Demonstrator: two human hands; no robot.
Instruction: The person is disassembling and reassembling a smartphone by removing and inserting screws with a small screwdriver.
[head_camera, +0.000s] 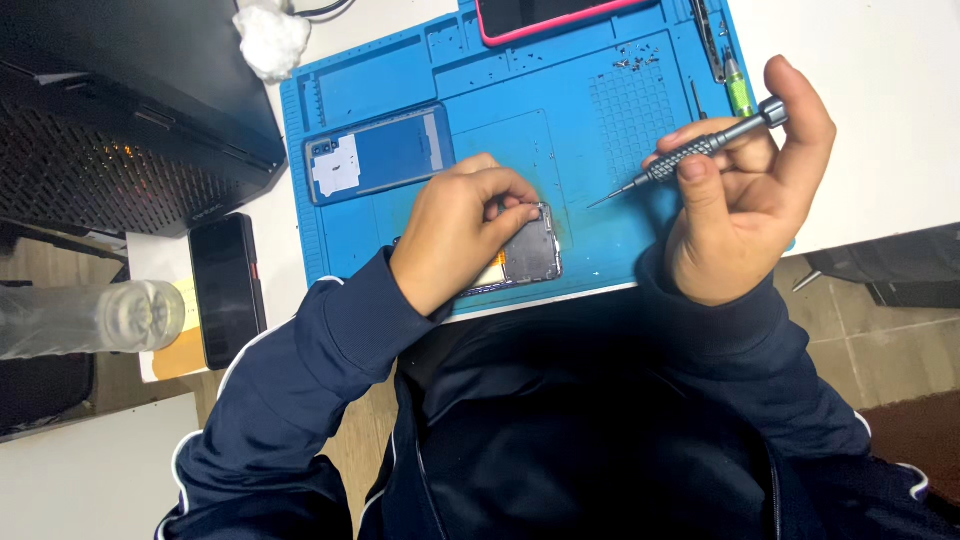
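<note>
- Fingers of the left hand (455, 230) curl down onto an opened phone body (528, 255) lying at the near edge of the blue work mat (500, 140); thumb and forefinger are pinched nearly together at the phone's upper corner, touching its frame.
- Whether something small sits between those fingertips cannot be told.
- The phone's inner side faces up, dark grey with a pale patch near the hand, and much of it is hidden under the palm.
- The right hand (740, 200) is raised above the mat's right side, closed loosely about a grey precision screwdriver (695, 150).
- Thumb and forefinger clamp the knurled shaft; the other fingers stand up behind the handle cap.
- The screwdriver's thin tip points left and slightly down towards the phone, apart from it and touching nothing.
- A blue back cover (385, 152) lies flat on the mat's left part, beyond the left hand.
- A phone with a pink rim (545, 20) rests at the mat's far edge.
- Tiny screws (635, 60) are scattered near the mat's gridded patch.
- A black phone (226, 285) lies off the mat to the left, beside a clear plastic bottle (95, 318).
</note>
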